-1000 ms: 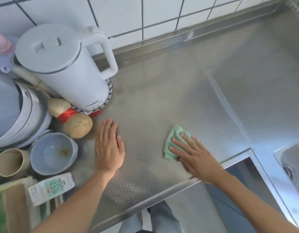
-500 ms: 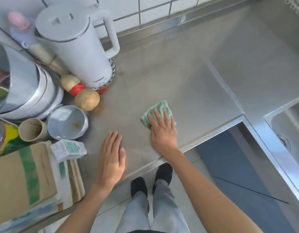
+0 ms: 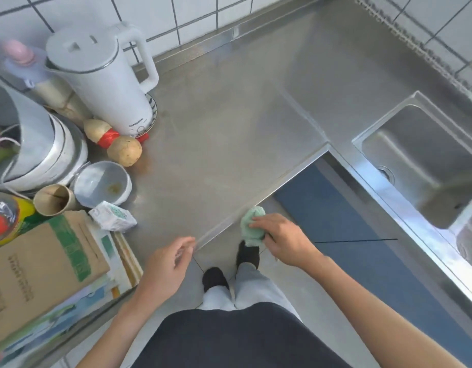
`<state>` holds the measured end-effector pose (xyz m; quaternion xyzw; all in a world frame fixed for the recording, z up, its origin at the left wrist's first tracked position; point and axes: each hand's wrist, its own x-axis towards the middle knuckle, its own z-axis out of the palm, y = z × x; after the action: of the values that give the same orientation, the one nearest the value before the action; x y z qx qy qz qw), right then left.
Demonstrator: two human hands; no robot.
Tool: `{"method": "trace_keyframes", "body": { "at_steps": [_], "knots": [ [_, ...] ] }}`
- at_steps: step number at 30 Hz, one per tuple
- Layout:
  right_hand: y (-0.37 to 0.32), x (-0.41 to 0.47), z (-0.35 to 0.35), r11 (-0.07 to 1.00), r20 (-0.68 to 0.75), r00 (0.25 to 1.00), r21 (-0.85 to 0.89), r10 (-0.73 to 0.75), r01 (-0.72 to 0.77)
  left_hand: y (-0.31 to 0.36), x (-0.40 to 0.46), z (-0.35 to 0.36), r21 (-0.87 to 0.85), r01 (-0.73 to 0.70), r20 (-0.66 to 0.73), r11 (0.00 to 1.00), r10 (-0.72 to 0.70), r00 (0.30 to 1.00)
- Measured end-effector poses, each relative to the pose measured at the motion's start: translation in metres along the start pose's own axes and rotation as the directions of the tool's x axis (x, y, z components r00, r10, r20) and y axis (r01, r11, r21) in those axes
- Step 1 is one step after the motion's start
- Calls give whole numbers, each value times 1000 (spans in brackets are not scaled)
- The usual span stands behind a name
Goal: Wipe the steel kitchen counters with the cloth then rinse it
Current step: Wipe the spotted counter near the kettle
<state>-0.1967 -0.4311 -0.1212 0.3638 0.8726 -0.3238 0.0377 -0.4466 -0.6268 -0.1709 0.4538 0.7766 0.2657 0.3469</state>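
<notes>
Nearest the camera, the person's dark top and pale grey trouser legs end in two black shoes [image 3: 231, 266] on the floor. The left hand [image 3: 167, 264] hovers at the front edge of the brushed steel desk [image 3: 229, 128], its fingers [image 3: 185, 244] loosely curled and holding nothing, their tips just at the rim. The right hand [image 3: 281, 239] pinches the small pale green cloth [image 3: 252, 224], fingers curled round it; the bunched cloth sits against the desk's front edge, beside the inner corner where the desk steps back.

To the left on the desk lie a brown cardboard box [image 3: 41, 269] and a small white carton [image 3: 112, 216]. Beyond them stand a tan paper cup [image 3: 54, 199], a pale grey bowl [image 3: 102, 183] and a tan gourd tied with red ribbon [image 3: 115, 142]. Farther back is a white electric kettle [image 3: 104, 78]. At the right lies the steel sink basin [image 3: 426, 160], and white wall tiles [image 3: 203, 14] close the rear.
</notes>
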Motion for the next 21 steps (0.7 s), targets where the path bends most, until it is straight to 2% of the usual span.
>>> {"method": "trace_keyframes", "body": {
  "at_steps": [4,8,14,21],
  "knots": [
    [7,-76,-18,939,-115,943,185,312,-289,18,-16,-6,49,-72,125,996,66,990],
    [7,-145,-22,750,-187,787,489,588,-445,46,-17,4,116,-173,278,978,136,951],
    [14,-219,-29,525,-268,540,749,798,-404,104,-2,35,108,-310,444,945,233,865],
    [41,-296,-40,450,-327,381,840,865,-302,172,8,86,71,-410,521,909,316,793]
  ]
}}
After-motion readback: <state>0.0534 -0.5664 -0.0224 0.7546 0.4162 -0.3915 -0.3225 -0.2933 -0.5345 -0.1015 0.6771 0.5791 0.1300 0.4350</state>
